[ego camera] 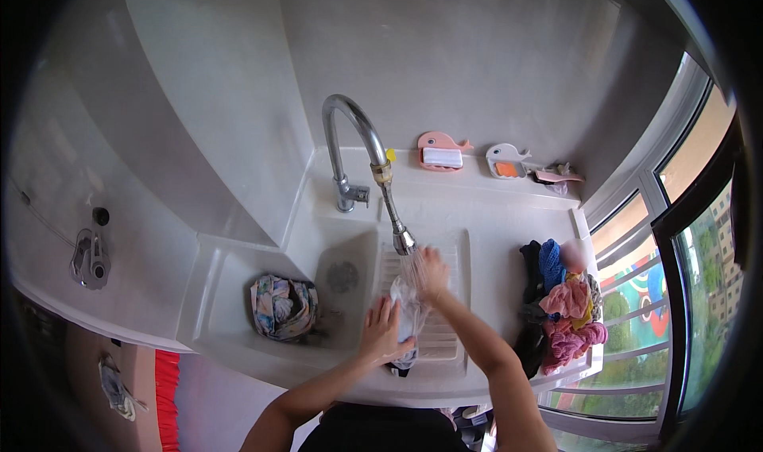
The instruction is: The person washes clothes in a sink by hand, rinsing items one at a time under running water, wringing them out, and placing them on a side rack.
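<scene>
A wet white garment lies on the ribbed washboard of a white laundry sink, its lower end showing a dark patch. My left hand holds the garment from the left, thumb across its lower part. At the garment's upper right is my right hand, blurred; its grip is partly hidden by spray. Water streams onto the garment from the spray head of a chrome gooseneck faucet.
Left of the washboard, a bundled patterned cloth sits in the basin. Colourful clothes are heaped on the right counter. Pink and white whale-shaped soap dishes and a pink brush line the back ledge. Windows stand right.
</scene>
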{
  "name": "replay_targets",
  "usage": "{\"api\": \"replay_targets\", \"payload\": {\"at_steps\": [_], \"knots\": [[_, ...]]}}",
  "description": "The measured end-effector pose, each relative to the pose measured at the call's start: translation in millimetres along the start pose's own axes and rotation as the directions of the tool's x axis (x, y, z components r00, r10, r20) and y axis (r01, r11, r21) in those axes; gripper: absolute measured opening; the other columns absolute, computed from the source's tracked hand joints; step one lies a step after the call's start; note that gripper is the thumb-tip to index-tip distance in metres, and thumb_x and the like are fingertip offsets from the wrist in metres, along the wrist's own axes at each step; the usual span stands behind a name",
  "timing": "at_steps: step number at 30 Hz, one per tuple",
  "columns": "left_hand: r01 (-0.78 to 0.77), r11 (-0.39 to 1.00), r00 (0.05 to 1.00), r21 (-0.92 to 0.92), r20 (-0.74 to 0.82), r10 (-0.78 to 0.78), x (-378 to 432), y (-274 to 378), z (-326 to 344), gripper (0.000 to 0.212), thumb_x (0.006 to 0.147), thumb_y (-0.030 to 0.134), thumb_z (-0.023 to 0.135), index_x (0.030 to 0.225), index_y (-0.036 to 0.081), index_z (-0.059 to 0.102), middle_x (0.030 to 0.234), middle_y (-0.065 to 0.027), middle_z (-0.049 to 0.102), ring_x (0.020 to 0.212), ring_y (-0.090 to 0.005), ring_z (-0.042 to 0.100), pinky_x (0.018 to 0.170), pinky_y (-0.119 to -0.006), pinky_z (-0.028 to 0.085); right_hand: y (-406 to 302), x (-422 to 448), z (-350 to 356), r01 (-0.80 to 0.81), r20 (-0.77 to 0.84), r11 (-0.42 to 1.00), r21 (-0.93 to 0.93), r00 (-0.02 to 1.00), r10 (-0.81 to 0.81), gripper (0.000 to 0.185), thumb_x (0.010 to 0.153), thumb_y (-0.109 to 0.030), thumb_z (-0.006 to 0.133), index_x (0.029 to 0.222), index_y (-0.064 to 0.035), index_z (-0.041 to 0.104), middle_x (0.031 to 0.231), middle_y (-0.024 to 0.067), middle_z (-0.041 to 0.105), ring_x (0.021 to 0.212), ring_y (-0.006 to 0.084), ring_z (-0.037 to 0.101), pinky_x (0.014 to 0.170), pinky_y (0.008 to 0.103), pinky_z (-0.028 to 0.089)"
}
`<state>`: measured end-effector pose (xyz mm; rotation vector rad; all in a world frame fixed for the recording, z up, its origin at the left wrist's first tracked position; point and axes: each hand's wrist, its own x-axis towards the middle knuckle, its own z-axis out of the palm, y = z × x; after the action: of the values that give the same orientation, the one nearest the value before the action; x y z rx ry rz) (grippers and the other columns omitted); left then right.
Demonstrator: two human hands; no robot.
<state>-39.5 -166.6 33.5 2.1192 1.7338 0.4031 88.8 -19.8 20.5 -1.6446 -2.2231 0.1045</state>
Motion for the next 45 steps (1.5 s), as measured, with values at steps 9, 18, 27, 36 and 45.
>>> {"api": "replay_targets", "payload": {"at_steps": [9, 18, 27, 36, 45], "knots": [[-0.143, 0.983, 0.976, 0.119, -0.148, 0.160, 19.5, 26.5, -34.0, 0.049, 0.076, 0.039, 0.064, 0.099, -0.003, 0.061, 0.113, -0.0167, 0.054, 0.115, -0.0325, 0.046, 0.094, -0.046, 0.036, 51.4, 37.9, -16.6, -0.158, -0.145, 0.982, 0.105, 0.974, 0.172, 0.035, 0.079, -0.036, 0.065, 0.100, -0.0075, 0.060, 0.109, 0.0127, 0.058, 0.103, 0.0318, 0.053, 0.083, 0.0431, 0.046], [0.156, 0.397, 0.980, -0.904, 0.090, -0.180, 38.5, -27.0, 17.1, 0.007, 0.087, 0.013, 0.052, 0.082, 0.010, 0.056, 0.080, -0.0040, 0.061, 0.078, -0.0184, 0.061, 0.066, -0.031, 0.047, 101.5, 20.9, -69.0, -0.138, 0.113, 0.788, 0.600, 0.990, 0.087, 0.029, 0.084, -0.026, 0.065, 0.094, 0.0008, 0.066, 0.080, 0.0126, 0.067, 0.072, 0.0179, 0.062, 0.066, 0.0343, 0.048], [0.187, 0.124, 0.805, -0.974, 0.080, -0.588, -0.2, -9.7, 3.9, 0.006, 0.086, 0.013, 0.056, 0.086, 0.007, 0.056, 0.072, 0.0015, 0.049, 0.069, -0.0072, 0.048, 0.062, -0.023, 0.040, 90.4, 22.9, -62.8, -0.132, -0.340, 0.988, -0.079, 0.935, 0.098, 0.020, 0.074, -0.022, 0.068, 0.090, -0.0109, 0.064, 0.094, 0.0090, 0.062, 0.094, 0.0290, 0.055, 0.079, 0.0402, 0.043], [-0.112, 0.523, 0.941, -0.845, -0.259, -0.219, -9.6, 26.6, -6.6, 0.011, 0.093, 0.010, 0.052, 0.087, 0.002, 0.051, 0.069, -0.0001, 0.044, 0.065, -0.0062, 0.040, 0.058, -0.023, 0.036, 62.4, 26.6, -8.0, -0.086, 0.179, 0.963, 0.257, 0.983, 0.040, 0.026, 0.089, -0.029, 0.058, 0.096, -0.0040, 0.055, 0.076, 0.0123, 0.065, 0.074, 0.0289, 0.066, 0.067, 0.0389, 0.051], [-0.099, 0.629, 0.925, -0.771, -0.304, -0.228, -18.9, 2.5, 13.9, 0.009, 0.094, 0.011, 0.052, 0.093, 0.003, 0.048, 0.068, -0.0013, 0.043, 0.063, -0.0085, 0.040, 0.056, -0.026, 0.036, 97.4, 12.9, -32.4, -0.177, -0.172, 0.920, 0.349, 0.953, 0.249, 0.021, 0.078, -0.018, 0.066, 0.088, -0.0029, 0.054, 0.090, 0.0195, 0.060, 0.086, 0.0387, 0.058, 0.074, 0.0440, 0.047]]}}
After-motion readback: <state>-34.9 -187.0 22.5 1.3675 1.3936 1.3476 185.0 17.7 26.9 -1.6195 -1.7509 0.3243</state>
